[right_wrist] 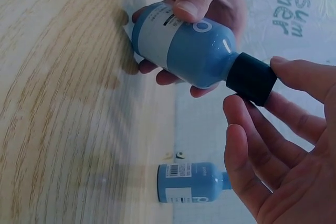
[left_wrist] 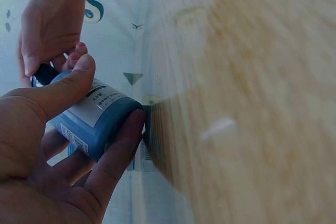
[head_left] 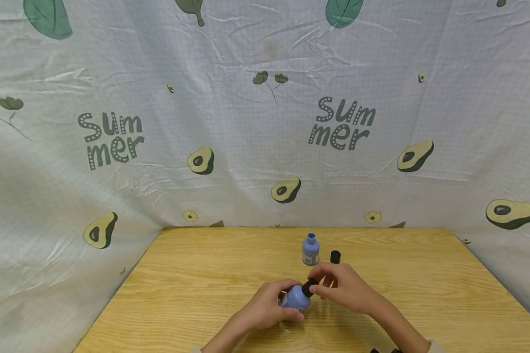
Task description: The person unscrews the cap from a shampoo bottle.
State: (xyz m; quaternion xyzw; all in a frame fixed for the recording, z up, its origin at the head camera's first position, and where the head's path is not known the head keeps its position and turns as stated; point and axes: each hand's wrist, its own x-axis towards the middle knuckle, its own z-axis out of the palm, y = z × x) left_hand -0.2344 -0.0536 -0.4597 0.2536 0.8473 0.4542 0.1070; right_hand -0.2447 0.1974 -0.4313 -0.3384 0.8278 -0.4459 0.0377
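Note:
My left hand (head_left: 267,305) grips a blue bottle (head_left: 295,297) by its body, fingers and thumb wrapped round it. The bottle is tilted, its neck towards my right hand (head_left: 346,287). On that neck sits a black cap (right_wrist: 251,79), pinched between the thumb and fingers of the right hand. Whether the cap is screwed tight cannot be told. In the left wrist view, a white label (left_wrist: 94,102) shows on the bottle's side, between thumb and fingers. Part of the bottle is hidden behind the left hand in the head view.
A second blue bottle (head_left: 310,251) stands upright and uncapped beyond the hands. Just right of it, a black cap (head_left: 335,257) rests on the wooden table (head_left: 203,274). A printed cloth (head_left: 247,122) hangs behind the table. Small dark objects show at the bottom edge.

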